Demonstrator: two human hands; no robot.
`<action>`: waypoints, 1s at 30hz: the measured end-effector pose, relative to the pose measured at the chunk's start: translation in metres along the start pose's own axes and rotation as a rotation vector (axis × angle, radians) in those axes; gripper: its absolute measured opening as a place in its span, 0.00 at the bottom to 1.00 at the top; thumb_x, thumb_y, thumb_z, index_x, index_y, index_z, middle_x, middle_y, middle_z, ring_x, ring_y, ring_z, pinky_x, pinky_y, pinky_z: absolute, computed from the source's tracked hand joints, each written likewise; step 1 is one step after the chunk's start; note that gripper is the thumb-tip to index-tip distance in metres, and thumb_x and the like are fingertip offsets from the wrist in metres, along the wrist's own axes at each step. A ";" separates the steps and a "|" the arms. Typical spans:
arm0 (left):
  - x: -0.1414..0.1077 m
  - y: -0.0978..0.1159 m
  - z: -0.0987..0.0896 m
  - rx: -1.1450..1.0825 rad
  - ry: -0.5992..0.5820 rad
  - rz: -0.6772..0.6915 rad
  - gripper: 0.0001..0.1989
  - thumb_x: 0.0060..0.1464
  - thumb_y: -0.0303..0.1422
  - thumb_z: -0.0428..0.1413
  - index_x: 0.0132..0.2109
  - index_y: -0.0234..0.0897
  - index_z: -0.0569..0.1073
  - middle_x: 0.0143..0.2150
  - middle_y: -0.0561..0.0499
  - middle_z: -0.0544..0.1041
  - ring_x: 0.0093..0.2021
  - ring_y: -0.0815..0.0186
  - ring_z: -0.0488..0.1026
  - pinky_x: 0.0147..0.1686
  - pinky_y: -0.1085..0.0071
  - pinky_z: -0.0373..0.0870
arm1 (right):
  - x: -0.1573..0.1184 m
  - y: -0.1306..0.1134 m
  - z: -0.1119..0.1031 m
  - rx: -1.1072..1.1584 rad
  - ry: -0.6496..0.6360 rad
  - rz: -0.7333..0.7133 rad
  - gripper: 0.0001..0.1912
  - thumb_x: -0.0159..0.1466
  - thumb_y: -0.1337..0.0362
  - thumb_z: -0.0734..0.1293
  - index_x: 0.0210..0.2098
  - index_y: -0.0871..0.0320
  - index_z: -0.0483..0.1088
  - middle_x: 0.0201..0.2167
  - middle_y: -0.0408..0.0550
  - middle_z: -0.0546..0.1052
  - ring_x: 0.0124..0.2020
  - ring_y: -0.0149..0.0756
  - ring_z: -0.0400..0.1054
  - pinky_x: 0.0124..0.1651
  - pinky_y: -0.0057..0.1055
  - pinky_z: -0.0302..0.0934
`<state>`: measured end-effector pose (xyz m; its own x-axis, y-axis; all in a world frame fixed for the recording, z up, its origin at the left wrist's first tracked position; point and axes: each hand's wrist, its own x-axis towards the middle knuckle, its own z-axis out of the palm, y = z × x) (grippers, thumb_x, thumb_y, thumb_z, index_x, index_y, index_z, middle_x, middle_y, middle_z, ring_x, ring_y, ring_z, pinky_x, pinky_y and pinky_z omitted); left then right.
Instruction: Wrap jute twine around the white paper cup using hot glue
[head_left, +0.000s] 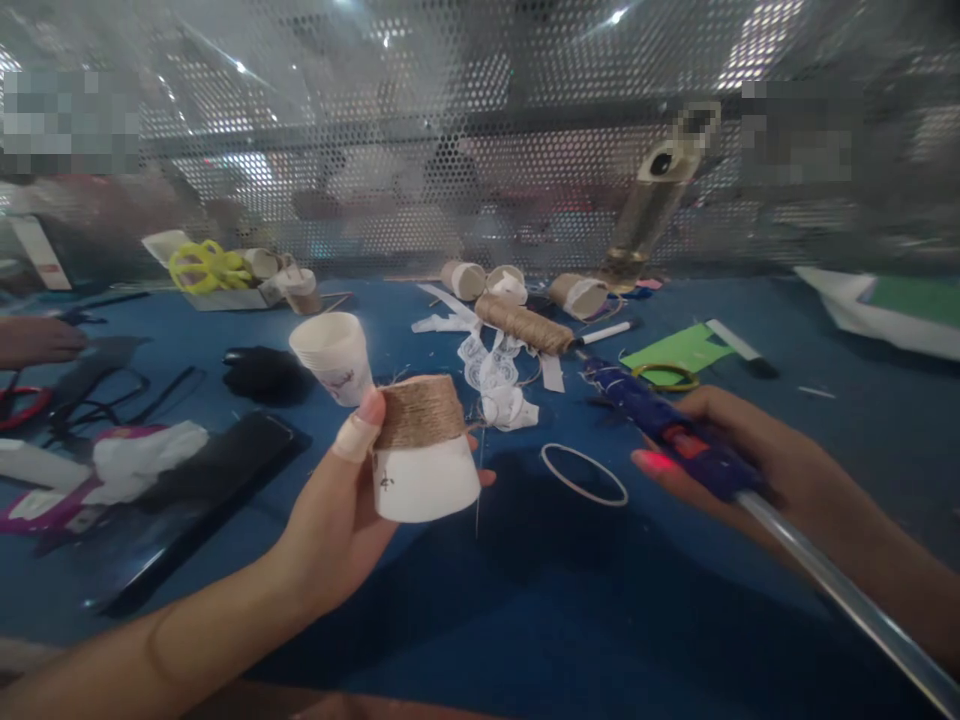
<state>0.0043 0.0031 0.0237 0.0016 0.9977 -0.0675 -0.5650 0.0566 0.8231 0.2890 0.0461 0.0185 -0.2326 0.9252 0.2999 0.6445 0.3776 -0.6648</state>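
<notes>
Above the blue tabletop (480, 620), an upturned paper cup (427, 485) is pinched in the left fingers (372, 406), its narrow half wrapped in twine (420, 412), the rest bare; a glue gun (686, 440) is gripped by the right fingers (667, 473).

Along the far edge of the tabletop (555, 620) there's a perforated screen (360, 160), with a clear, tilted container (649, 215) by it. Over toward the left edge I see a glossy dark slab (206, 515) and a black bundle (266, 374); a white-and-green thing (885, 310) sits toward the far right corner.
</notes>
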 end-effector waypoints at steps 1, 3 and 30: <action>0.000 0.000 -0.001 0.013 -0.011 -0.024 0.22 0.60 0.49 0.58 0.50 0.36 0.77 0.42 0.44 0.83 0.42 0.53 0.81 0.43 0.48 0.81 | -0.001 0.000 0.001 0.008 0.036 0.004 0.12 0.59 0.56 0.72 0.32 0.51 0.65 0.25 0.38 0.71 0.20 0.28 0.61 0.24 0.28 0.57; 0.000 -0.001 -0.001 0.034 -0.021 -0.074 0.23 0.60 0.49 0.57 0.54 0.38 0.76 0.45 0.44 0.82 0.43 0.53 0.81 0.43 0.52 0.81 | -0.003 0.001 0.002 0.069 0.054 0.018 0.11 0.61 0.54 0.71 0.33 0.52 0.67 0.26 0.40 0.73 0.21 0.30 0.64 0.24 0.28 0.59; -0.007 -0.003 -0.012 0.243 -0.116 0.014 0.31 0.55 0.52 0.60 0.62 0.46 0.71 0.54 0.46 0.79 0.54 0.51 0.75 0.48 0.62 0.71 | -0.004 -0.038 0.024 0.217 -0.227 -0.136 0.10 0.63 0.60 0.68 0.26 0.51 0.67 0.20 0.36 0.69 0.20 0.29 0.65 0.23 0.28 0.64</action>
<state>-0.0043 -0.0043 0.0147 0.0981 0.9952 -0.0018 -0.3515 0.0364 0.9355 0.2481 0.0294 0.0261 -0.4779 0.8414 0.2523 0.4324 0.4753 -0.7663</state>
